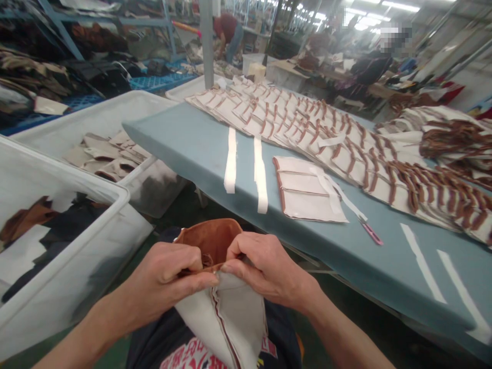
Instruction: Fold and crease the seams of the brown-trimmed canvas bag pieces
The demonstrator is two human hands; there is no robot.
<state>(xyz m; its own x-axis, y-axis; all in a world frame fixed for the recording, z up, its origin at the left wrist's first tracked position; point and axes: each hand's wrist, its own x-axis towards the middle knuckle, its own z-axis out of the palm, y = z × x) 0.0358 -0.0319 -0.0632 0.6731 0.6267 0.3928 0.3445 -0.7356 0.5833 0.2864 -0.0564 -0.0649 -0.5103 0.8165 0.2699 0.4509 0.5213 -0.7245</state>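
A brown leather piece with a pale lining (213,242) sits over my lap, its pale flap hanging down toward my shirt. My left hand (169,279) pinches its edge from the left, fingers closed on the material. Meeting it from the right, my right hand (265,266) grips the same edge with thumb and fingers pressed together. Both hands are below the near edge of the blue-grey table (184,148).
On the table lie white strips (230,161), a stack of pale pieces (307,189), a pink-handled tool (371,233) and long rows of overlapped brown-trimmed pieces (326,133). White bins (77,246) with leather parts stand at left. People work at the far end.
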